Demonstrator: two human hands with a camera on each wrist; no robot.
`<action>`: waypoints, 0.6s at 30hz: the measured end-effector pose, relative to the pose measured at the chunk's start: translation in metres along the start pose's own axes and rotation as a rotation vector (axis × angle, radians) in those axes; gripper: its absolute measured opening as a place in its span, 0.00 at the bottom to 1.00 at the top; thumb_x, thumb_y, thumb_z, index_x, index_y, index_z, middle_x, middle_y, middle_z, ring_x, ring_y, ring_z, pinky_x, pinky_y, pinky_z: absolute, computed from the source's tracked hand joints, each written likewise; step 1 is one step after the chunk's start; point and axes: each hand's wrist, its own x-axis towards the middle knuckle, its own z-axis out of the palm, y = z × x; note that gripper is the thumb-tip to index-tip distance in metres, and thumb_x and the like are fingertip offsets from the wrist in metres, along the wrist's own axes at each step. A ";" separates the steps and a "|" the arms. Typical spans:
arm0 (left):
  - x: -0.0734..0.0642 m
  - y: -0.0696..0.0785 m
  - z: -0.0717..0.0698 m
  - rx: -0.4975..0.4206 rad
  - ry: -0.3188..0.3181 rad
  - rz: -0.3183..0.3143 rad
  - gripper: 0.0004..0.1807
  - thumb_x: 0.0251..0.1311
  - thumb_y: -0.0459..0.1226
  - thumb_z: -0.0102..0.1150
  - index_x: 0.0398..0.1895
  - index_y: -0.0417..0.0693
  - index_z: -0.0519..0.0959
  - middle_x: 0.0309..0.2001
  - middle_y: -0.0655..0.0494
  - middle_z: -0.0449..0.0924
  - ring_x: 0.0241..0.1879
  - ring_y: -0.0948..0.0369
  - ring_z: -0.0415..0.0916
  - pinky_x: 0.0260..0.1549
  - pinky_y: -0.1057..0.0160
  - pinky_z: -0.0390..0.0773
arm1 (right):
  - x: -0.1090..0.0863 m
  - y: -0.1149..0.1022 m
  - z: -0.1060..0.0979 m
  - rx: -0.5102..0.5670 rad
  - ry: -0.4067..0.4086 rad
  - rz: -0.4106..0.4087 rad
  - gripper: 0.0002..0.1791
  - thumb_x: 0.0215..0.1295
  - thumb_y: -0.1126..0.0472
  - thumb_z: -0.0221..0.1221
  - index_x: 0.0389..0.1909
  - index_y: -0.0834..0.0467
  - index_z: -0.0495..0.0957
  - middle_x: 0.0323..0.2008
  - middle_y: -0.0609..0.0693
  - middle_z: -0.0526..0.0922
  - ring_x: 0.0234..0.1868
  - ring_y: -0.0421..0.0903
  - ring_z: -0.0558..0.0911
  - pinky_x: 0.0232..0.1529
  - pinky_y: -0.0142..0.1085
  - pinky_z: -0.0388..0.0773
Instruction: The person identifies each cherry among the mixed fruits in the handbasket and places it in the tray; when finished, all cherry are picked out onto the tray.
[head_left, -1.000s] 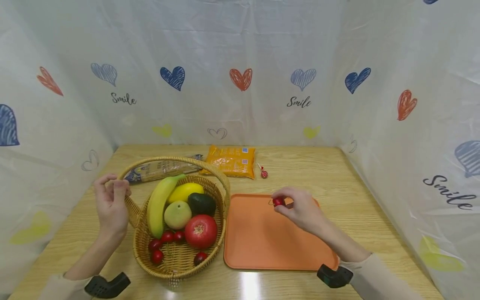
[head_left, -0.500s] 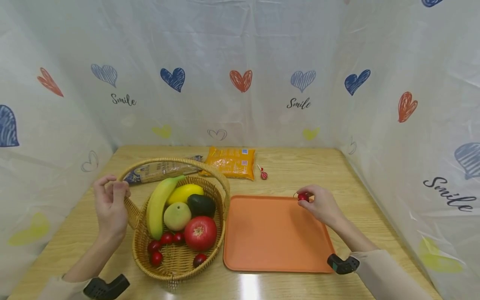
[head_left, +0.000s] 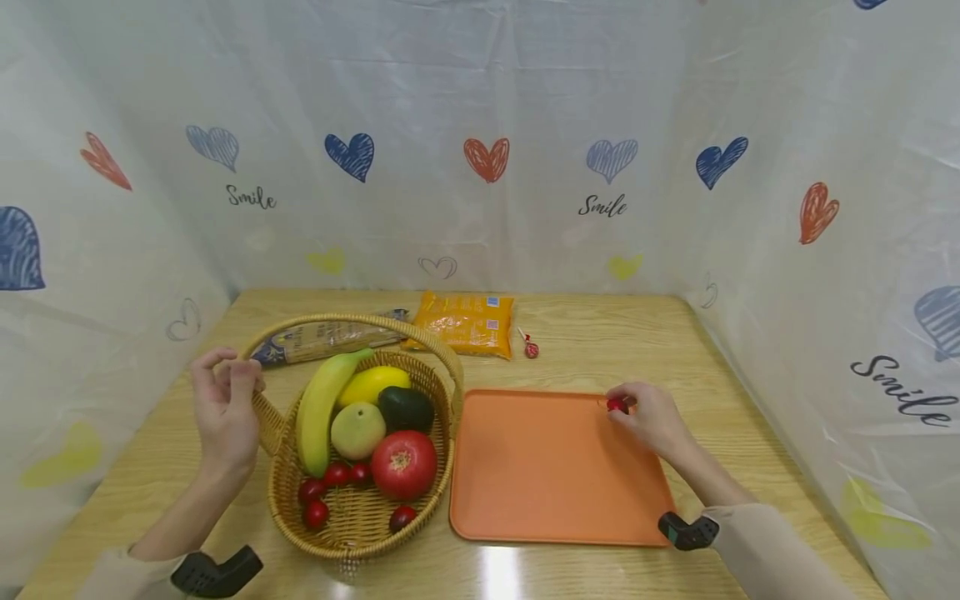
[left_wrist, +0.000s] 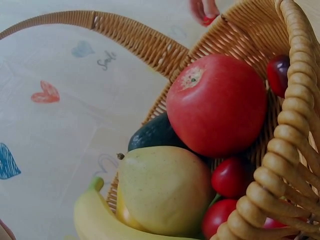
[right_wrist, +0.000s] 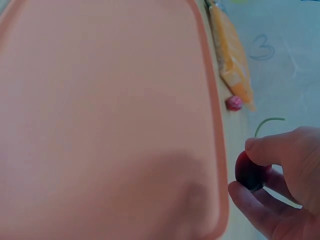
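My right hand (head_left: 656, 421) pinches a dark red cherry (right_wrist: 249, 171) between thumb and fingers, its green stem curving up. In the head view that cherry overlaps the far right corner of the orange tray (head_left: 555, 467). At the left, my left hand (head_left: 228, 417) grips the handle of a wicker basket (head_left: 281, 508). Inside the basket are a banana (head_left: 322, 412), a lemon (head_left: 372, 383), a dark green avocado (head_left: 406, 409), a pale green round fruit (head_left: 358, 431), a large red fruit (head_left: 405, 464) and several cherries (head_left: 316, 513). The left hand's grip is outside the left wrist view.
Behind the basket lie a long clear packet (head_left: 330, 337) and an orange bag (head_left: 465, 325). A red lollipop (head_left: 531, 349) rests right of that bag. Printed white curtains (head_left: 540, 233) enclose the wooden table (head_left: 600, 337) at the back and sides.
My right hand has carried the cherry rightward across the tray to its far right corner, mostly in the first half second. My left hand has stayed at the basket handle.
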 end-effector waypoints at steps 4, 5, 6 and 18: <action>0.000 0.001 0.001 0.019 0.008 -0.015 0.02 0.87 0.38 0.52 0.54 0.55 0.71 0.34 0.67 0.81 0.36 0.69 0.75 0.43 0.77 0.76 | -0.002 0.004 0.008 -0.015 -0.022 0.002 0.09 0.65 0.72 0.74 0.44 0.68 0.89 0.41 0.62 0.91 0.39 0.53 0.87 0.43 0.48 0.88; 0.000 0.001 0.001 0.023 0.010 -0.019 0.02 0.87 0.38 0.52 0.54 0.55 0.71 0.34 0.67 0.81 0.36 0.69 0.75 0.43 0.77 0.76 | -0.002 0.005 0.010 -0.019 -0.024 0.000 0.09 0.65 0.72 0.74 0.44 0.68 0.89 0.41 0.61 0.91 0.38 0.52 0.87 0.43 0.47 0.88; 0.000 0.001 0.001 0.027 0.011 -0.022 0.02 0.87 0.38 0.52 0.54 0.55 0.71 0.34 0.67 0.81 0.36 0.69 0.75 0.43 0.77 0.76 | -0.002 0.005 0.012 -0.021 -0.026 0.001 0.09 0.65 0.72 0.73 0.44 0.68 0.89 0.40 0.61 0.91 0.38 0.52 0.87 0.43 0.47 0.87; 0.000 0.001 0.001 0.037 0.014 -0.031 0.02 0.87 0.38 0.52 0.54 0.55 0.71 0.35 0.67 0.80 0.38 0.69 0.75 0.44 0.77 0.76 | -0.007 0.009 0.027 -0.010 -0.029 0.049 0.11 0.66 0.70 0.75 0.47 0.69 0.88 0.39 0.59 0.91 0.38 0.53 0.87 0.45 0.51 0.89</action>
